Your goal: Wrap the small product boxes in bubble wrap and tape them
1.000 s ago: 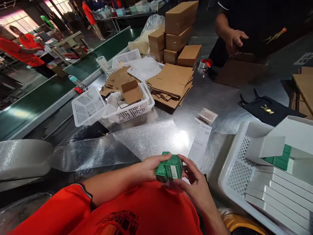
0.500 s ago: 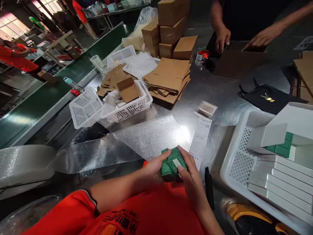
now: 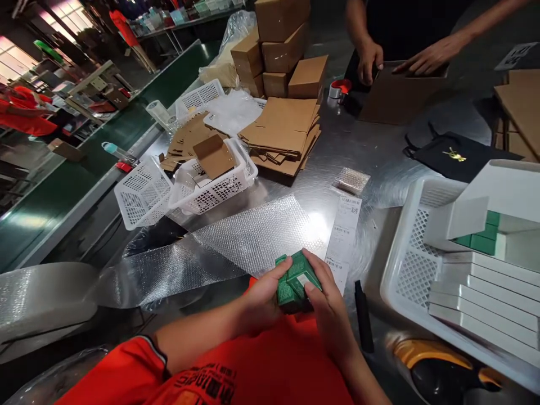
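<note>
Small green boxes are held between both hands, close to my red shirt. My left hand grips them from the left, its thumb on top. Around the right-hand box my right hand is closed, with the thumb near a small white label. Just beyond the hands, a sheet of bubble wrap lies on the metal table. A strip of printed labels lies to its right, with a small bubble-wrapped packet at its far end.
At the right, a white basket holds white boxes and more green ones. Flattened cardboard and white baskets stand further left. Across the table a person's hands touch a brown box. A bubble wrap roll is at far left.
The camera view has shifted slightly. Both hands keep hold of the green boxes, with little change in grip. The person's hands across the table have moved a little on the brown box.
</note>
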Tool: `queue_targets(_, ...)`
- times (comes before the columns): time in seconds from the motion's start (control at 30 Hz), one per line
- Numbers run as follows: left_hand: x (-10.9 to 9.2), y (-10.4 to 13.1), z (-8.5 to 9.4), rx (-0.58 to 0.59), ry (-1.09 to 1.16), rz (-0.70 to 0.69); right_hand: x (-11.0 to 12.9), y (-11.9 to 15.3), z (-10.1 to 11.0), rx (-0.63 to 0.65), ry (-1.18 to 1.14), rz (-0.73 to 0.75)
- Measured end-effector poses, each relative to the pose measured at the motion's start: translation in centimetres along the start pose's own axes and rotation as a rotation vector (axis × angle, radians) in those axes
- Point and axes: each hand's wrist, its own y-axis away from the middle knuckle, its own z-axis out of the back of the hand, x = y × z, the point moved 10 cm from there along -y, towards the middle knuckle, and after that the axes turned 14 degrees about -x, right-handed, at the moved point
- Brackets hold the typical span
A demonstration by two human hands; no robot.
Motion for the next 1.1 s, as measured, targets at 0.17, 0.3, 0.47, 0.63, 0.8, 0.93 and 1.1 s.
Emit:
queue_targets(0.17, 0.2, 0.1, 0.4, -0.04, 0.018, 0.03, -0.2, 0.0, 0.0, -0.014, -0.006, 0.008)
queue_targets(0.3, 0.2, 0.2, 0.2, -0.039, 0.001, 0.026, 0.0, 0.0, -0.1, -0.011, 0.008, 0.027)
queue_targets(0.47, 0.1, 0.3, 0.2, -0.063, -0.009, 0.019, -0.1, -0.1, -0.2, 0.005, 0.002, 0.011)
queue_targets(0.63, 0.1, 0.1, 0.1, -0.034, 0.001, 0.02, -0.4, -0.2, -0.1, -0.013, -0.003, -0.009)
queue_targets(0.8, 0.2, -0.3, 0.2, -0.041, 0.024, 0.029, -0.4, -0.3, -0.1, -0.001, 0.012, 0.01)
queue_targets(0.93, 0.2, -0.7, 0.2, -0.055, 0.021, 0.04, -0.5, -0.5, 0.0, -0.009, 0.001, 0.04)
queue_targets(1.1, 0.4, -1.4, 0.3, -0.083, 0.029, 0.084, -0.9, -1.1, 0.1, -0.008, -0.006, 0.052)
